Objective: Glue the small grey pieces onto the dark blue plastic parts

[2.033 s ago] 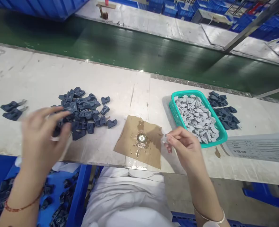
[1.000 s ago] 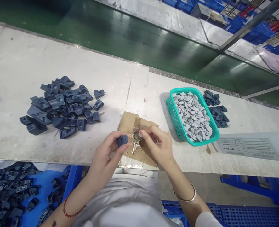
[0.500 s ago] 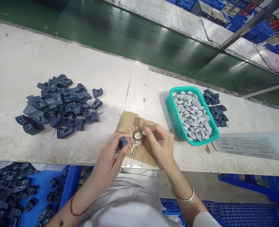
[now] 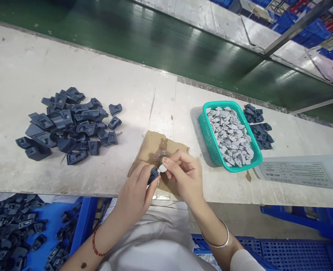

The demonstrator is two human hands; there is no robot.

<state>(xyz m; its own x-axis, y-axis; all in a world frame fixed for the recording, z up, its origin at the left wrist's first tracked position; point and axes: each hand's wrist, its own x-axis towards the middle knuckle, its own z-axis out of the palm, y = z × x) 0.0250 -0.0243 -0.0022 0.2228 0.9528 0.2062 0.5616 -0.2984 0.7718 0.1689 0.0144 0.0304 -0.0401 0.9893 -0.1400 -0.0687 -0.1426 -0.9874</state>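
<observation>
- Head view: left hand [image 4: 135,190], lower centre of frame, fingers and thumb pinching a dark block [image 4: 153,175].
- Right hand [image 4: 187,175], just right of it: thumb and fingertips clamped on a white piece [image 4: 162,168], narrow end at the block; depth of fit cannot be told.
- Brown paper [image 4: 148,146] beneath both hands, lower centre.
- Heap of dark blocks [image 4: 79,124]: left of frame.
- Green basket [image 4: 207,137], right of centre, holding white pieces [image 4: 232,135].
- Bottle [image 4: 298,173] on its side, lower right.

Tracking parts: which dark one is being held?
The dark part in the left hand, close to the white piece in the right hand; the others lie unheld.
</observation>
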